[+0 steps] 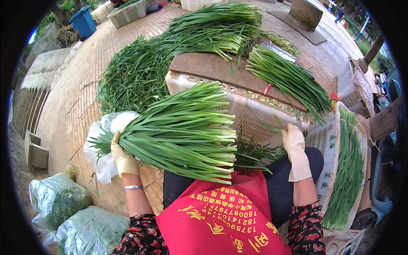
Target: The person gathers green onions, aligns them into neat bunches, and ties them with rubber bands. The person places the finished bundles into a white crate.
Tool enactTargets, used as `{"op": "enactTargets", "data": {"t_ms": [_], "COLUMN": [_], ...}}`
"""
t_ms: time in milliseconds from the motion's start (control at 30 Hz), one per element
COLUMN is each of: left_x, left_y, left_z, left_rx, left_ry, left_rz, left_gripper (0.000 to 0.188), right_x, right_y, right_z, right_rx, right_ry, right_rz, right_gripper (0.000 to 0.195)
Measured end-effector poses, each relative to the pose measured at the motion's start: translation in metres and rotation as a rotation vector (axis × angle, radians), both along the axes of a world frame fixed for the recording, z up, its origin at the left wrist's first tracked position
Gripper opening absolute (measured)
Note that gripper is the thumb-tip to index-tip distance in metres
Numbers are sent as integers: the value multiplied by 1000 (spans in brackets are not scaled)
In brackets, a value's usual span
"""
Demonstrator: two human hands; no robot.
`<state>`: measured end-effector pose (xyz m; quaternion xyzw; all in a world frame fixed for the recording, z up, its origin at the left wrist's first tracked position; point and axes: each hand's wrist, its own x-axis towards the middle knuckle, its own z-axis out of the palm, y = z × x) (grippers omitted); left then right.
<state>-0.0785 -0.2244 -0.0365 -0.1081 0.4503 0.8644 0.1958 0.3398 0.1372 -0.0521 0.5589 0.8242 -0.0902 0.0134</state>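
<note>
My left hand (124, 156), in a pale rubber glove, grips a large bunch of garlic chives (181, 134) near its leafy tips. The bunch fans out to the right over my lap, its pale cut stem ends forming a ragged edge. My right hand (292, 143), gloved alike, pinches a loose green leaf (269, 127) in front of the upturned white plastic crate (255, 111). On that crate rests a brown wooden board (204, 65). A second bunch of chives (287, 76), neatly aligned, lies across the board's right end.
A big heap of chives (210, 28) lies beyond the board, with loose leaves (134, 76) to its left. Trimmed scraps (255, 153) lie below the crate. At right stands a white crate of tied chives (346, 172). Filled plastic bags (92, 231) sit lower left; a blue bin (83, 22) stands farther off.
</note>
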Motion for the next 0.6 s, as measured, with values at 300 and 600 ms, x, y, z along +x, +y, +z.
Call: {"op": "enactTargets", "data": {"t_ms": [300,600], "left_x": [8,-22], "left_y": [22,-5], "left_z": [1,-38], "left_rx": [-134,-107], "left_ry": [80,163], "left_rz": [199,119], "left_gripper": [34,41], "right_x": [-107,-96], "right_y": [-104,-125], "right_z": [53,60], "right_rx": [-1043,-1361], "right_ry": [1019,1127], "right_rz": [140,144], "right_gripper": [69,90]}}
